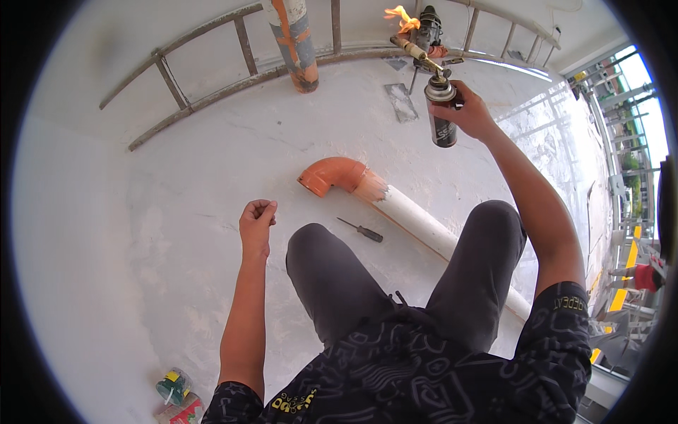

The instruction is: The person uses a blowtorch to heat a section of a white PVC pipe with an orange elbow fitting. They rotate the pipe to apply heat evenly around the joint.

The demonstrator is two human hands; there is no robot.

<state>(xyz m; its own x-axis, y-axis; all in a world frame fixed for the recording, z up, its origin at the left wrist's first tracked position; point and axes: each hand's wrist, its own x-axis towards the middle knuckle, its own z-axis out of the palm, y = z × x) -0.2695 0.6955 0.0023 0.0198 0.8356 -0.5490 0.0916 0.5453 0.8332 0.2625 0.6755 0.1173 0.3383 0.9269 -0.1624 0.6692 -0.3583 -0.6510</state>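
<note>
My right hand (464, 113) grips a gas torch, its dark canister (443, 131) hanging below a brass burner. An orange flame (403, 19) streams from the nozzle at the far side. On the left, my left hand (258, 218) hovers over the floor with its fingers curled together and nothing visible in them. Between my hands lies an orange pipe elbow (339, 172), joined to a white pipe (417, 215) that runs toward me and passes beneath my right leg. Where they meet, the pipe is smeared with orange. A dark-handled screwdriver (369, 234) lies nearer my knees.
A wooden ladder (246, 46) lies along the far wall. Before it stands an upright grey pipe (295, 53) with orange smears. A dark power tool (428, 30) and a flat grey plate (401, 103) are near the torch. A green can (174, 385) sits at the lower left.
</note>
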